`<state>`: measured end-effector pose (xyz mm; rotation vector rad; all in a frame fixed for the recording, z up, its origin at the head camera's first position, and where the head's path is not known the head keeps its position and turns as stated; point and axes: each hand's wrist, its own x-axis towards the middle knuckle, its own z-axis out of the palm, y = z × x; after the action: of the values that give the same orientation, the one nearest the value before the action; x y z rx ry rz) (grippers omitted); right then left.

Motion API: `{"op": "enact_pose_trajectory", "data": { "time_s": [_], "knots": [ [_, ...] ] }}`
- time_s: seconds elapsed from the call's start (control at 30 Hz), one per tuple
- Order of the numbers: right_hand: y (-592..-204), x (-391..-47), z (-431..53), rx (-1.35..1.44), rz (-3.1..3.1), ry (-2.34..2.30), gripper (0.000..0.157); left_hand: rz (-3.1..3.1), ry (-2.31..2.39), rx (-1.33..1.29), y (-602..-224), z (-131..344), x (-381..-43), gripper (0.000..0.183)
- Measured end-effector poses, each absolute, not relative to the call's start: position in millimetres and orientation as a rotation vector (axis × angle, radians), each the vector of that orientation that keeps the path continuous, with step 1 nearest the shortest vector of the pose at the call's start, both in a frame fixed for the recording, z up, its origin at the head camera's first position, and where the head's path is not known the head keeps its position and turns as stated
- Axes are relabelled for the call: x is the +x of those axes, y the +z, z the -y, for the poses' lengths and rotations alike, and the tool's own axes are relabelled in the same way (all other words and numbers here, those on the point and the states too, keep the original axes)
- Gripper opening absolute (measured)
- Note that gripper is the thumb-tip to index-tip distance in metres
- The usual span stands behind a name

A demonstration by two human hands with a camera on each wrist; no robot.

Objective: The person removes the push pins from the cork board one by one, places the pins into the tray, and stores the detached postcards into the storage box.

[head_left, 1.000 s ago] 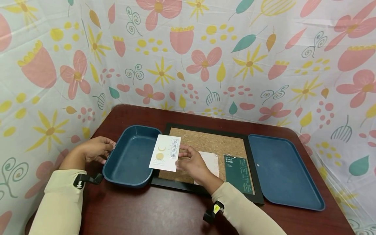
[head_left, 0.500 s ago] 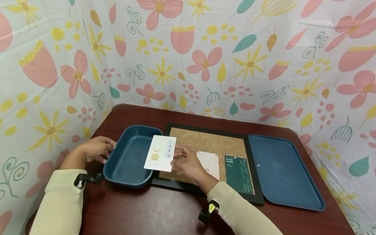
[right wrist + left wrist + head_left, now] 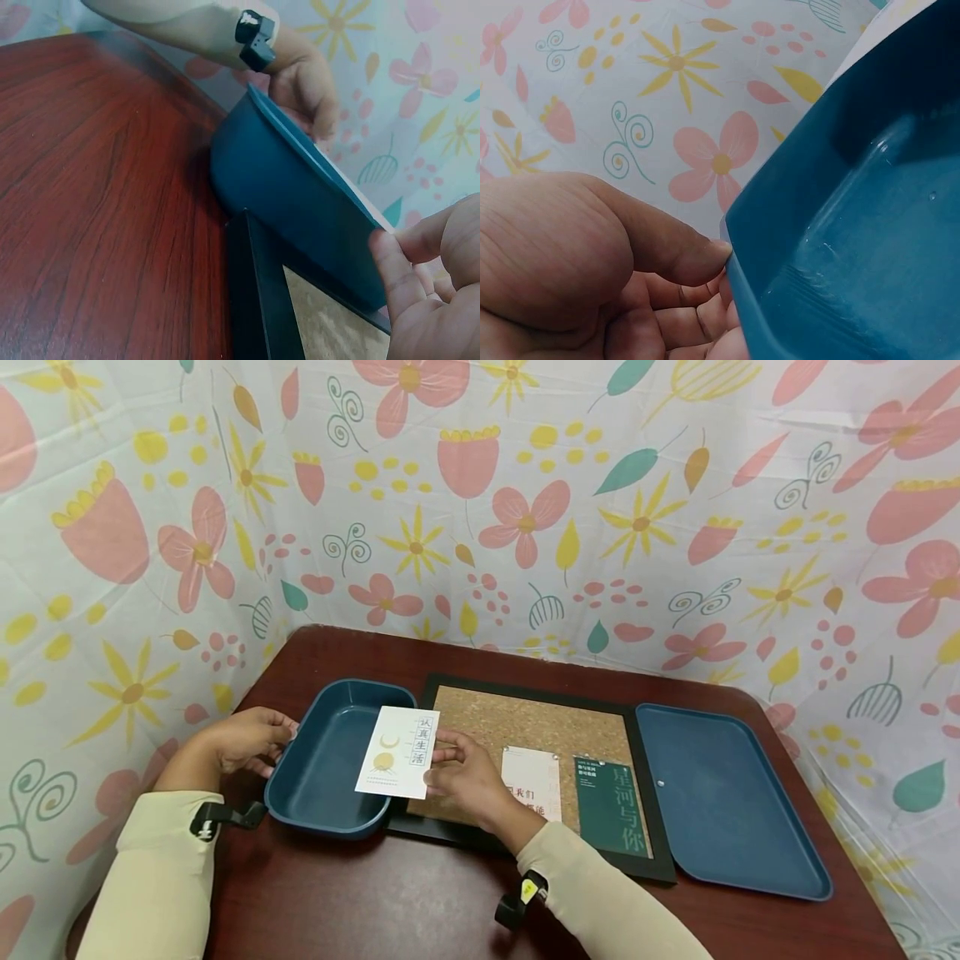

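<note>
My right hand (image 3: 468,779) pinches the right edge of a white postcard (image 3: 386,781) between thumb and fingers. It bears a gold crescent, a gold round shape and blue boxed Chinese characters. In the head view it overlaps the right part of a deep blue bin (image 3: 315,802); in the right wrist view only a thin edge of the card (image 3: 357,184) shows above the rim. At the bin's left side my left hand (image 3: 255,739) grips the rim, with the thumb's tip (image 3: 714,259) against it and the other fingers curled below.
Behind and right of the bin lies a black-framed corkboard (image 3: 540,714). Tacked to it are a pale card (image 3: 525,768) and a green card (image 3: 609,810). A shallow blue tray (image 3: 738,810) lies at the right on the dark red table (image 3: 360,893). Patterned cloth (image 3: 480,568) hangs behind.
My right hand has carried the postcard left, further over the bin, uncovering more of the pale card on the board. The left hand keeps its place at the rim.
</note>
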<state>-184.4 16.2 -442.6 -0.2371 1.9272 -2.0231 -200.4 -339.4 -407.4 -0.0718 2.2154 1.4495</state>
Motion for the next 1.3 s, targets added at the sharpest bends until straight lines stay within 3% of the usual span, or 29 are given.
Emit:
{"op": "enact_pose_trajectory", "data": {
  "time_s": [1.3],
  "knots": [
    [-443.9,-179.2,1.4,-0.217,-1.826,-2.05,0.068,-2.211,1.439,-0.083,-406.8,339.1,-199.7,0.027]
  ]
}}
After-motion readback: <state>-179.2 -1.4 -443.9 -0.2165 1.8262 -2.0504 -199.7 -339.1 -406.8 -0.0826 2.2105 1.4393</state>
